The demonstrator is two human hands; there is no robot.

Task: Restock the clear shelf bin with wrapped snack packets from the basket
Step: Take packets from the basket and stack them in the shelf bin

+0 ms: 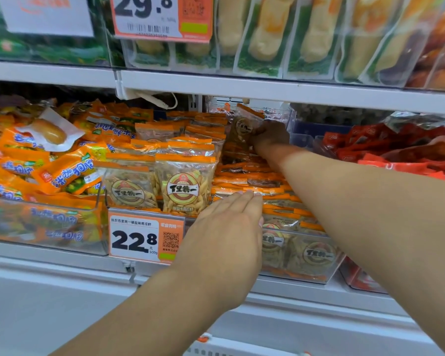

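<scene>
- Right hand (269, 134) reaching deep to the back of the clear bin (316, 274), fingers clamped on one upright packet (244, 127) held just under the shelf above.
- Left hand (226, 237) flat, fingers straight and together, palm down over the front rows of packets (185, 188) — pressing or steadying, holding nothing.
- Basket not identifiable; only a white rim at the bottom edge, too little to tell.
- Risk: held packet close beneath the upper shelf edge (267, 91); a lift could snag its top seal there.
- Risk: bin looks near full, flat packets heaped on the right side — forcing one more in at the back could push the front standing rows forward over the bin wall.
- Risk: slick wrappers likely slide on one another; once the left hand lifts, the stack could slump.
- Risk: stray packets could slip across into the orange candy bags (62, 173) to the left or the red packs (401, 150) to the right.
- Materials: packets of glossy clear film, orange band at top, round printed badge, pale seeds visible inside — pillow-shaped, crinkly, light.
- Bin of rigid see-through plastic, straight walls; price tag (145, 236) clipped on its front.
- Shelf of smooth white painted metal.
</scene>
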